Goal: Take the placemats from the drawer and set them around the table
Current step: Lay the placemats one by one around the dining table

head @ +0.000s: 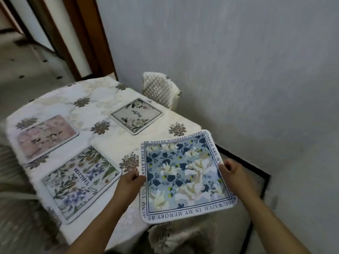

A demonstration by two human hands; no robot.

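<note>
A blue floral placemat (pixel 185 176) with a lettered white border hangs over the table's near right corner. My left hand (pixel 131 179) grips its left edge and my right hand (pixel 232 172) grips its right edge. Three other placemats lie flat on the table (pixel 102 140), which has a cream floral cloth. A pink placemat (pixel 46 137) sits at the far left. A placemat with purple flowers (pixel 79 182) lies at the near left. A pale one with white flowers (pixel 137 115) sits at the far right.
A chair with a quilted cream back (pixel 158 87) stands behind the table by the grey wall (pixel 238 70). A second covered chair (pixel 176 237) sits below the held mat. A wooden door frame (pixel 88 37) rises at the back left.
</note>
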